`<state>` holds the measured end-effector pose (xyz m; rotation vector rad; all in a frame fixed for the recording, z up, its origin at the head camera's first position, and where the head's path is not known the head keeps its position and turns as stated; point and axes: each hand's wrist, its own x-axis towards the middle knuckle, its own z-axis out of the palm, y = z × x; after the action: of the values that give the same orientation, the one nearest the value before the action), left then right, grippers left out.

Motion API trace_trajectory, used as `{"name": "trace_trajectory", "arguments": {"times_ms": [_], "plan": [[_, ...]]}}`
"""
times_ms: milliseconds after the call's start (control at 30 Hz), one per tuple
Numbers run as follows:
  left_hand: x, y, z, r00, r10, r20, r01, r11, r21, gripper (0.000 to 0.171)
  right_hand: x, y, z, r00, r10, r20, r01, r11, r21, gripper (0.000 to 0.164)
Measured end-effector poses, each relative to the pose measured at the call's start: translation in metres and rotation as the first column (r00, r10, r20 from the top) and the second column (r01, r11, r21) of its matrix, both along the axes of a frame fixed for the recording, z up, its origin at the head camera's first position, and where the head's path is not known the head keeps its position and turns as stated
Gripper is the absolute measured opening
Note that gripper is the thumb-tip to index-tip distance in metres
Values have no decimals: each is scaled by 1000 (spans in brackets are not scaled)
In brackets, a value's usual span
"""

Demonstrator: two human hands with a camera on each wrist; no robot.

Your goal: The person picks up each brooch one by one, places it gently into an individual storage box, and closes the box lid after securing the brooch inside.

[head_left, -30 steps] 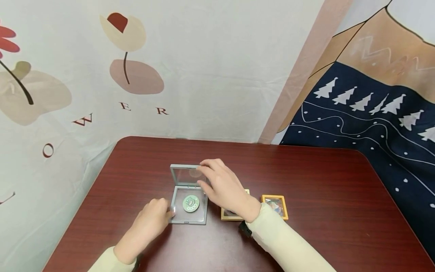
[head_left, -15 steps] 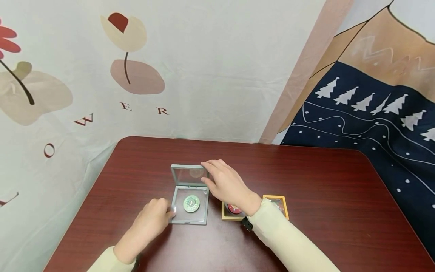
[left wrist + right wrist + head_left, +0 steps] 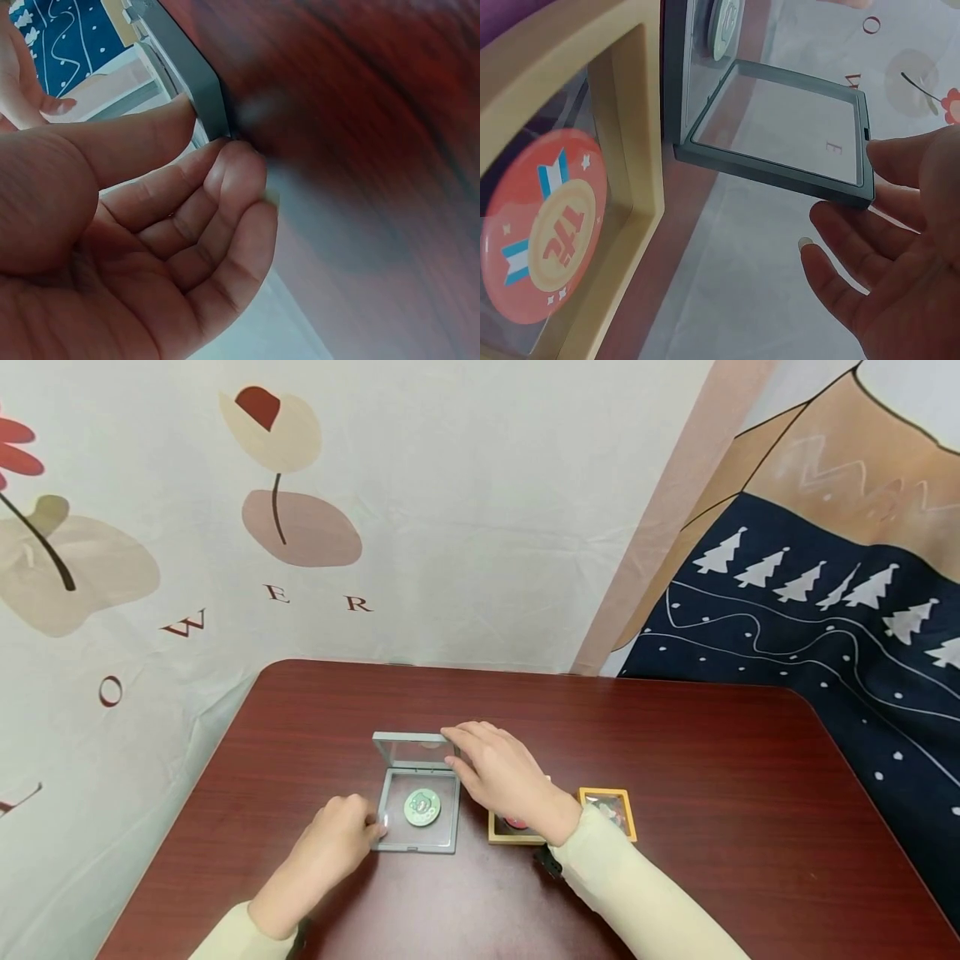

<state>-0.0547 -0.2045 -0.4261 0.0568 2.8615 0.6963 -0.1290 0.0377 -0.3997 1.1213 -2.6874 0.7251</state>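
A grey display case lies on the dark red table (image 3: pixel 712 793) with its lid raised. In the base (image 3: pixel 417 845) sits a round green badge (image 3: pixel 422 807), which also shows in the right wrist view (image 3: pixel 724 26). The clear lid (image 3: pixel 408 750) leans forward over the base. My right hand (image 3: pixel 459 747) has straight fingers on the lid's top right corner; the right wrist view shows the fingertips (image 3: pixel 889 161) against the lid's frame (image 3: pixel 772 176). My left hand (image 3: pixel 367 827) pinches the base's front left corner, thumb and curled fingers (image 3: pixel 232 161) on the grey edge (image 3: pixel 199 75).
Two yellow-framed cases lie right of the grey one. The nearer (image 3: pixel 513 835), (image 3: pixel 641 150) holds a red badge (image 3: pixel 551 225) and is partly under my right wrist; the other (image 3: pixel 609 810) lies further right. Patterned cloths hang behind the table.
The lid has tipped lower toward the base, and my right hand has come down with it. My left hand has stayed on the base corner.
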Motion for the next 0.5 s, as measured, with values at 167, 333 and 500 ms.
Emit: {"name": "trace_trajectory", "arguments": {"times_ms": [167, 333, 500], "plan": [[-1, -1, 0, 1000, 0, 8, 0, 1000, 12, 39, 6, 2, 2, 999, 28, -27, -28, 1000, 2, 32], [-2, -3, -1, 1000, -14, -10, 14, 1000, 18, 36, 13, 2, 3, 998, 48, -50, -48, 999, 7, 23], [-2, -5, -2, 1000, -24, -12, 25, 999, 39, 32, 21, 2, 2, 992, 83, -93, -79, 996, 49, 20]]}}
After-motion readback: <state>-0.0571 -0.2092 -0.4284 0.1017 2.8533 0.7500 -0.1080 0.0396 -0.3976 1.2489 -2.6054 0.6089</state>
